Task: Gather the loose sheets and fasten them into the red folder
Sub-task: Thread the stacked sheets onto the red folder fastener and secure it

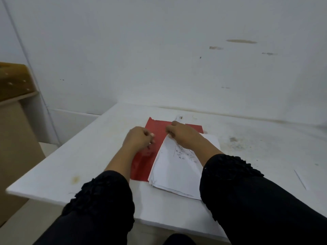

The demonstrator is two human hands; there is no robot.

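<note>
The red folder (155,128) lies open and flat on the white table (92,152). A stack of white sheets (175,170), the top one with handwriting, lies on the folder's right half and hangs over its near edge. My right hand (184,133) rests on the stack's far left corner, with its fingers curled at the sheets' edge near the folder's middle. My left hand (139,137) sits over the folder's left half with fingers curled inward; what it pinches is blurred. The fastener is hidden under my hands.
A thin pale stick or pen (300,179) lies near the table's right edge. Brown cardboard boxes (16,124) stand to the left of the table. A stained white wall (177,59) rises right behind the table. Dirt marks speckle the table's right side.
</note>
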